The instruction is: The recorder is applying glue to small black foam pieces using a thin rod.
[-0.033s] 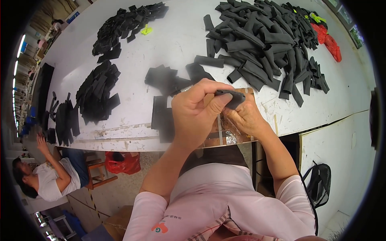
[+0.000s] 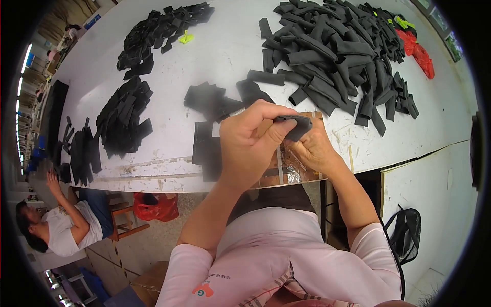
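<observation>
My left hand [image 2: 251,140] pinches a small black fabric piece [image 2: 298,131] between thumb and fingers, over the table's front edge. My right hand [image 2: 316,148] is closed round the same piece from the right, its fingertips partly hidden behind it. The piece looks folded or tubular, with one end turned up toward me. Under both hands lies a brown cardboard sheet [image 2: 273,179] with clear tape on it. Flat black fabric pieces [image 2: 207,153] rest just left of my left hand, and more dark pieces [image 2: 207,97] lie beyond it.
A large heap of black fabric tubes [image 2: 332,56] fills the far right, beside a red plastic bag [image 2: 422,60]. Flat black piles [image 2: 123,117] lie on the left of the white table [image 2: 169,102]. At the lower left sits another person [image 2: 76,225], near a red bag [image 2: 156,206].
The black fabric piece has tilted slightly between my fingers, showing a bit more of its upper side. Both hands stay nearly in place.
</observation>
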Available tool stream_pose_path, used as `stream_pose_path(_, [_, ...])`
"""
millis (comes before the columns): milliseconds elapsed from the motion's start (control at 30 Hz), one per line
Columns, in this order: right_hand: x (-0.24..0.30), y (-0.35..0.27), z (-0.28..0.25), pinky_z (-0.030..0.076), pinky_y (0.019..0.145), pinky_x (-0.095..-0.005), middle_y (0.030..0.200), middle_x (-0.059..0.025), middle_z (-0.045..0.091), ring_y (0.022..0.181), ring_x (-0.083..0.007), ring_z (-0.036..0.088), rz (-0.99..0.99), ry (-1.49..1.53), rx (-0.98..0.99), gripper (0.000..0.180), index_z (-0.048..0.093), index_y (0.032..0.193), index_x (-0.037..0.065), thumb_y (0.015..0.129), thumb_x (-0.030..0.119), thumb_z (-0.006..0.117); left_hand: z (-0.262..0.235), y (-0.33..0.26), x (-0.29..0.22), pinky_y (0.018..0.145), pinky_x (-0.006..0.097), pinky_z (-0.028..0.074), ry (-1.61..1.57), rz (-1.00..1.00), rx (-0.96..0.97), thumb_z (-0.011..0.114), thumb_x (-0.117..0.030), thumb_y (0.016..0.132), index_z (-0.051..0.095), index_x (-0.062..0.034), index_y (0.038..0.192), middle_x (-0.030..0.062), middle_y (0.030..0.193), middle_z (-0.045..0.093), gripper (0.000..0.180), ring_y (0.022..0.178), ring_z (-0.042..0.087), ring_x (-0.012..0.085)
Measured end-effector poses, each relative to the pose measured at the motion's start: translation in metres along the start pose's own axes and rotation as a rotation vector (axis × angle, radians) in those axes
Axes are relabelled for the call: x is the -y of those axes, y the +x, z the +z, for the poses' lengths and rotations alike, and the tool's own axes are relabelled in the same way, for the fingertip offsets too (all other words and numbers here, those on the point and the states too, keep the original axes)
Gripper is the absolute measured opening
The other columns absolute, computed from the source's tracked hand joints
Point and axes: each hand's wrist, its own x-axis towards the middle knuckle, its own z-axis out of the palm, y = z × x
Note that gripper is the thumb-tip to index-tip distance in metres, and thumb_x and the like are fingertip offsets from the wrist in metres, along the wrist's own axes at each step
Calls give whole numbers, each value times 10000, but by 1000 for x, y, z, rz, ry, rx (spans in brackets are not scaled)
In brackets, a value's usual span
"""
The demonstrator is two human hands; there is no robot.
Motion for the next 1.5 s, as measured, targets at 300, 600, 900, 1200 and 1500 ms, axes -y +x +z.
stream_pose_path(300, [-14,-9,11,421,553,-361,655,-124,557,601,-288,538,103,52,18,194,581,751,21,805,201,530,3,-2,9,593,189,438,147,100,-9,581,-33,769,590,19,849,40,736,597,95,680,540,57])
stream_pose_path(600, [15,9,-16,418,554,-371,657,-138,562,629,-305,541,-37,-136,80,193,576,769,21,778,210,544,-18,-5,7,820,345,399,-742,68,-145,485,-88,842,543,8,885,135,885,554,121,864,507,211])
stream_pose_path(900, [-3,-2,4,404,532,-383,617,-144,546,594,-316,532,78,-135,126,265,560,690,16,791,260,535,-14,-4,17,784,300,395,-560,68,-99,421,-154,881,532,56,884,140,893,560,238,830,522,188])
stream_pose_path(1200, [9,-1,-5,400,563,-399,632,-153,541,611,-323,524,143,-160,143,301,553,716,4,788,296,532,-22,-2,2,771,251,395,-206,138,-88,427,-107,868,537,47,924,104,871,578,197,830,525,133])
stream_pose_path(1500, [5,-2,8,415,516,-370,615,-140,538,574,-318,531,83,-74,39,270,558,713,11,805,263,524,-25,-6,10,550,184,377,143,140,-147,593,-101,782,572,5,751,-1,642,547,113,604,465,39])
